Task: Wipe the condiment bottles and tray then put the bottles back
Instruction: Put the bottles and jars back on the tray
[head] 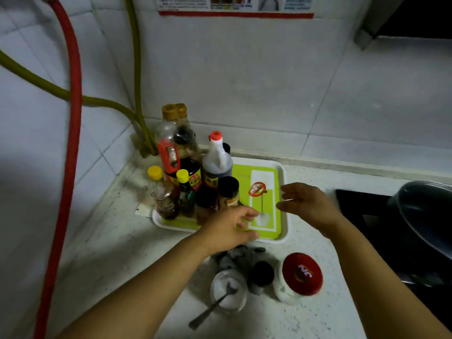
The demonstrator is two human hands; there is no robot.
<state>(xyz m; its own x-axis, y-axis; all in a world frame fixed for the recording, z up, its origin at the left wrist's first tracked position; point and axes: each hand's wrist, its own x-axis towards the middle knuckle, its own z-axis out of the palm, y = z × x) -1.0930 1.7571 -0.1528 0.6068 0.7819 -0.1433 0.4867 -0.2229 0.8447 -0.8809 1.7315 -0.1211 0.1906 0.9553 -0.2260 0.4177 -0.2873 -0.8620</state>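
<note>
A white tray with a green liner [282,192] lies on the counter in the corner. Several condiment bottles crowd its left half: a big soy sauce jug with a red handle [179,155], a red-capped dark bottle [216,160], two yellow-capped bottles [163,192] and two black-lidded spice jars [228,192]. My left hand [230,228] hovers over the tray's front edge beside the spice jars, fingers relaxed, holding nothing. My right hand [305,204] hangs over the tray's right rim, fingers spread and empty. A grey cloth [234,258] lies on the counter just below my left wrist.
In front of the tray stand a glass jar of white powder with a spoon [228,289], a black-lidded jar [261,274] and a white tub with a red lid [300,275]. A dark stove with a pan [425,216] is at right. Red and olive hoses [71,118] run down the left wall.
</note>
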